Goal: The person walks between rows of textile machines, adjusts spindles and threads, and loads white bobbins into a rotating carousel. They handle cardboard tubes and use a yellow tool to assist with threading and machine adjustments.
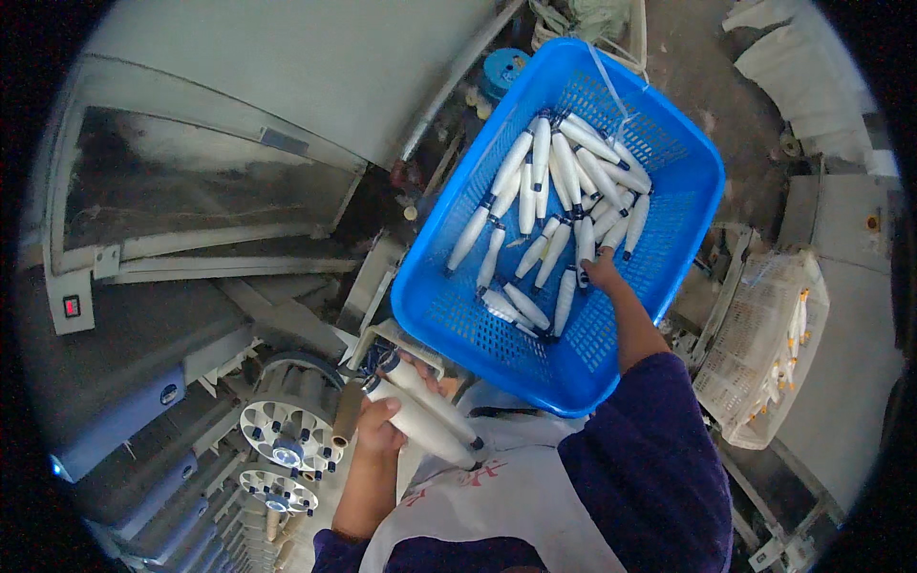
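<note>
My left hand is closed around white yarn bobbins with dark ends. At least two show in it: a nearer bobbin and another bobbin alongside, both slanting in front of my apron. My right hand reaches down into a blue plastic basket. Its fingers close on the lower end of a yarn bobbin, though they are partly hidden. Many similar bobbins lie heaped at mixed angles over the basket's floor.
A pale crate with thin white bobbins stands at the right. Round white bobbin holders line the machine at lower left. A grey machine panel fills the upper left, and a blue spool sits beside the basket.
</note>
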A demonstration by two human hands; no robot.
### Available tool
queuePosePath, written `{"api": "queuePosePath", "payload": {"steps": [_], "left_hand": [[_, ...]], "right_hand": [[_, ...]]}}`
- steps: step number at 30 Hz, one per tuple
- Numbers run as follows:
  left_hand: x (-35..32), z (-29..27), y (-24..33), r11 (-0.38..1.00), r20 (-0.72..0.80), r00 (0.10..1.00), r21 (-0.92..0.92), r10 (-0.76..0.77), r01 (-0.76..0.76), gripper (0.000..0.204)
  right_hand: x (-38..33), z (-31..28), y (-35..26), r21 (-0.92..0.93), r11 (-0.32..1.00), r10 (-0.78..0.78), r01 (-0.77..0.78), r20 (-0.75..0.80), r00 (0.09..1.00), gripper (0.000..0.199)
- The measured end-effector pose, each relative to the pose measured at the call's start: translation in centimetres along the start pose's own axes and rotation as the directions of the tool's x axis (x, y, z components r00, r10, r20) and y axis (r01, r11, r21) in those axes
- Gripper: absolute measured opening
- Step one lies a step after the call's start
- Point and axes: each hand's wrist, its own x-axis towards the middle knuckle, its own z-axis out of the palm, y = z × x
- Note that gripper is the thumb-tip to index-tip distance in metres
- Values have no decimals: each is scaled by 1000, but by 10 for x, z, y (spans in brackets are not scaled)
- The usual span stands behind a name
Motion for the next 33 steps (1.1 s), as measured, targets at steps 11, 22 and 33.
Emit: {"api": "queuePosePath", "payload": {"steps": [11,22,33], "left_hand": [[-63,5,26,980,126,972,6,196,-199,70],[-119,-13,67,942,128,941,-163,314,-292,63],[-171,-43,49,954,129,955,-178,267,-242,65]], "right_hand": [[-185,-177,-251,-282,702,-630,654,182,755,46],[-298,-67,-339,846,421,-474,-327,513,715,34],[-379,-30,-299,493,763,-408,-417,869,280,54]]}}
